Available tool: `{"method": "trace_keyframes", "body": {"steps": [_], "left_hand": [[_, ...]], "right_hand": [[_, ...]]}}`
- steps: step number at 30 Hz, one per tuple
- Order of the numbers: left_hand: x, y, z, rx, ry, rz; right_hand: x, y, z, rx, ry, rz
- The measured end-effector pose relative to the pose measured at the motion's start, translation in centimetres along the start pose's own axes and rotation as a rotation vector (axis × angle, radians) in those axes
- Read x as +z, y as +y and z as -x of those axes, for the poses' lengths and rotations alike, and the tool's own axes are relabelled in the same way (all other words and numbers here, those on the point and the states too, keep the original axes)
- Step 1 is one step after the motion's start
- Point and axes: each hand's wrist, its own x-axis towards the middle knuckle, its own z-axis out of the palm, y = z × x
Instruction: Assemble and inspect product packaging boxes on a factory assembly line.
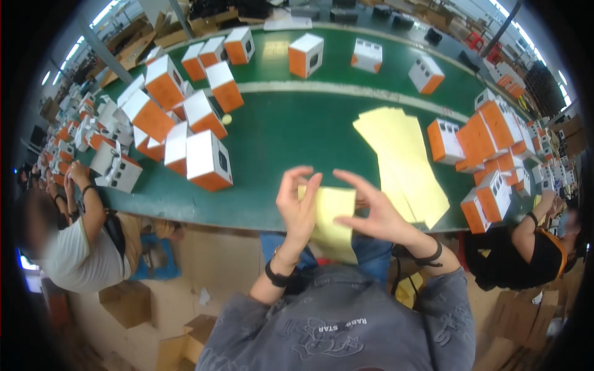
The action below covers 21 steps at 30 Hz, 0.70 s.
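Observation:
A yellow paper sheet (335,213) stands over the table's near edge, its lower part hanging toward my lap. My left hand (298,207) holds its left side, with the thumb in front and the fingers bent around the edge. My right hand (380,213) is at the sheet's right side, thumb and forefinger spread wide apart. The right thumb's tip overlaps the sheet; whether it presses on it I cannot tell. A fanned stack of yellow sheets (405,164) lies on the green table (281,136) just beyond my right hand.
White and orange boxes (207,157) are piled at left, with another cluster (492,139) at right. More boxes stand along the far strip, such as one box (306,54). Co-workers sit on both sides, one in a white shirt (83,253). Cardboard cartons (127,303) lie on the floor.

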Motion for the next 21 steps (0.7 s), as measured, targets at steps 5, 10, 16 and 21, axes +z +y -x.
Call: {"method": "trace_keyframes", "body": {"steps": [5,10,16,21], "left_hand": [[-1.0,4.6,0.8,-0.298,-0.174,0.529],[-2.7,4.7,2.2,-0.578,-0.354,0.55],[-3.2,5.8,2.8,-0.469,-0.396,0.431],[-3.6,7.1,2.4,-0.373,-0.469,0.261]], "right_hand": [[1.2,-0.5,1.6,-0.025,0.266,-0.408],[2.8,-0.4,2.7,-0.091,0.293,-0.438],[3.0,-1.8,4.3,-0.036,0.228,-0.191],[0.8,-3.0,3.6,-0.426,0.423,0.474]]}}
